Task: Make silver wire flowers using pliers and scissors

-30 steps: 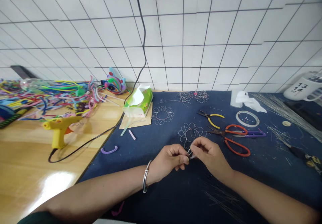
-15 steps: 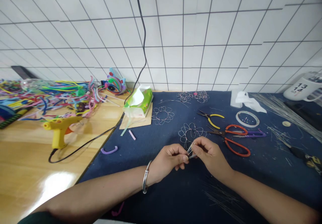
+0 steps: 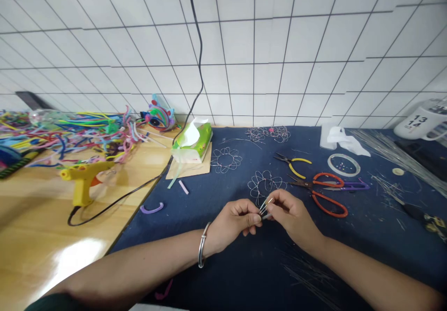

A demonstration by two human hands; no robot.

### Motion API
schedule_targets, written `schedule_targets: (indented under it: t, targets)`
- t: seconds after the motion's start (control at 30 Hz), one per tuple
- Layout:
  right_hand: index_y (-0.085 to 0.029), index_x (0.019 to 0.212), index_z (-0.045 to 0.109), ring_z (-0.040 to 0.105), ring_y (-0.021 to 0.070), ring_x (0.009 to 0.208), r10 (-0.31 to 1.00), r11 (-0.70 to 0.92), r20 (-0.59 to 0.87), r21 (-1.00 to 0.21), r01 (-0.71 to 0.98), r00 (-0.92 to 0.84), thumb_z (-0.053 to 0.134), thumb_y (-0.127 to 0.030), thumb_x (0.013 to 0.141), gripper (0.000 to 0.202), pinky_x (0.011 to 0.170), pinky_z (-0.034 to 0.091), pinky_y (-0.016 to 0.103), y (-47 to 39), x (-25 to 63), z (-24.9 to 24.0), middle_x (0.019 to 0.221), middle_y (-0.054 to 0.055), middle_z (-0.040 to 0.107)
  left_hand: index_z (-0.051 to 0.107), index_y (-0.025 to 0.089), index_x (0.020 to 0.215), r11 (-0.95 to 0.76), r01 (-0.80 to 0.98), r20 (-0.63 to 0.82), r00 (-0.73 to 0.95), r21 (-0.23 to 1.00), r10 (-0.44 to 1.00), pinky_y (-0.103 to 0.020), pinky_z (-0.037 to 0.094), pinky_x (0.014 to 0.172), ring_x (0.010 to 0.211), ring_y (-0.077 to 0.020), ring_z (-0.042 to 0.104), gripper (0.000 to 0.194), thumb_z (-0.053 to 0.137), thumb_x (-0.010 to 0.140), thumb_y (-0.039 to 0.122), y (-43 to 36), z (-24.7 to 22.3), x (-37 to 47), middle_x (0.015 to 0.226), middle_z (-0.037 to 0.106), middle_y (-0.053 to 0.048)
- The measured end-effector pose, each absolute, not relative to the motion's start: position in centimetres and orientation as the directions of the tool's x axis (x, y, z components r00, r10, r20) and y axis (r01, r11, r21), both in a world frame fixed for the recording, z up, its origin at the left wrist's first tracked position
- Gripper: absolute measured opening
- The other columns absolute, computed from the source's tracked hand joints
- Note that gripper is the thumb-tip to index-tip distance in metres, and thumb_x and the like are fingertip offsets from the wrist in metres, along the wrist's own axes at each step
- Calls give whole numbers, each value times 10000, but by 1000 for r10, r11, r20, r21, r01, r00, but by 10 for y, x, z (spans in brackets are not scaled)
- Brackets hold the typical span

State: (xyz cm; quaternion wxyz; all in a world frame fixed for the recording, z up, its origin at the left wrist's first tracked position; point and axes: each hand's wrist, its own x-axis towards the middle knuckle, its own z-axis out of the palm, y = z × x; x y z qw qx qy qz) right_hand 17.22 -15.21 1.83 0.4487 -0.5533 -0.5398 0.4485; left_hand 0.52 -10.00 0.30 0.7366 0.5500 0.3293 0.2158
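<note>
My left hand (image 3: 242,215) pinches several short silvery wires (image 3: 262,207) and a slim grey rod (image 3: 267,216) between thumb and fingers. From the right, my right hand (image 3: 288,211) meets it, thumb and fingertips closed on the wires' upper ends. Exactly how the wires cross the rod is partly hidden by my fingers. Just beyond my hands lies a flower-shaped wire frame (image 3: 256,177) on the dark blue cloth (image 3: 195,255). Another wire flower (image 3: 226,159) rests farther back to the left.
Right of my hands lie red-handled scissors (image 3: 328,194), yellow-handled pliers (image 3: 298,164) and a ring-shaped dish (image 3: 344,165) with beads. Wire bundles (image 3: 394,155) and a white mug (image 3: 419,120) are farther right. Leftward are a tissue pack (image 3: 193,145), glue gun (image 3: 82,180) and pipe cleaners (image 3: 87,134).
My right fingertips have shifted very slightly on the wires, whose ends show a little more. Both arms and everything on the table keep their places.
</note>
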Motion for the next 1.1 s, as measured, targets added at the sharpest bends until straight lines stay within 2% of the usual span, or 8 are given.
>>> schedule_targets:
  t: [0.23, 0.6, 0.83, 1.1]
  targets:
    - [-192, 787, 521, 444, 97, 624, 999, 13, 21, -967, 255, 30, 477, -297, 817, 118, 587, 394, 229, -152, 173, 23, 676, -28, 484, 549, 108, 743, 301, 54, -248, 714, 952, 655, -173, 349, 461, 510, -62, 510, 201, 623, 725, 294, -100, 4, 5, 662, 592, -15]
    - [-190, 780, 517, 468, 105, 651, 999, 29, 38, -960, 277, 27, 468, -345, 827, 169, 608, 400, 236, -152, 175, 21, 694, -21, 495, 546, 111, 747, 297, 39, -236, 711, 954, 663, -174, 348, 463, 514, -61, 503, 211, 611, 734, 312, -100, 4, 5, 669, 589, -16]
    - [-191, 763, 510, 474, 103, 634, 999, 28, 37, -958, 286, 24, 469, -323, 822, 150, 596, 406, 234, -152, 174, 22, 673, -24, 493, 543, 111, 747, 287, 44, -229, 722, 957, 653, -173, 348, 464, 524, -66, 511, 231, 597, 746, 335, -100, 4, 5, 680, 595, -23]
    - [-193, 776, 501, 503, 103, 648, 1000, 18, 23, -975, 220, 19, 459, -341, 830, 164, 607, 443, 239, -151, 174, 22, 696, -20, 497, 531, 114, 760, 309, 32, -244, 695, 951, 677, -173, 347, 459, 506, -60, 502, 215, 601, 744, 316, -101, 4, 6, 677, 601, -20]
